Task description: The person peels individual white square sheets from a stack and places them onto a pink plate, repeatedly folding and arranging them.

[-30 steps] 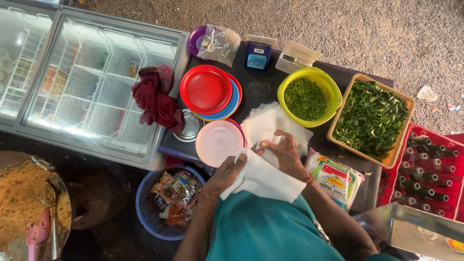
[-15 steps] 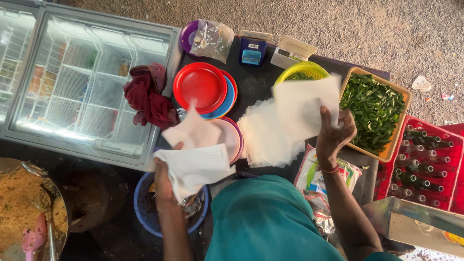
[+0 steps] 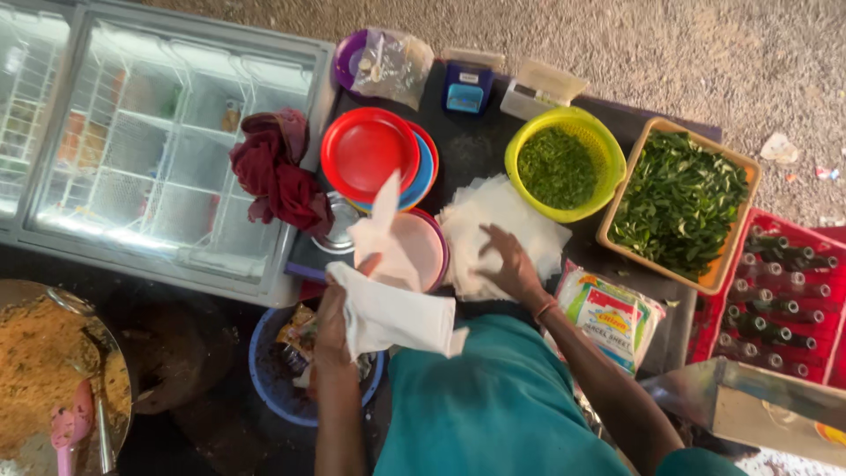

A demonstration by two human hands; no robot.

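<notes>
White paper sheets (image 3: 388,308) gripped in left hand (image 3: 333,328), right hand (image 3: 507,264) spread flat on paper stack (image 3: 502,231)

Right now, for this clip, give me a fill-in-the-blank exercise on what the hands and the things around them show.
1. The left hand holds folded white ____.
2. The right hand rests on the paper stack beside the ____ colander of chopped greens.
3. The top plate of the plate pile is ____.
4. The cloth on the freezer is dark ____.

Missing words: paper; yellow-green; red; red
</notes>
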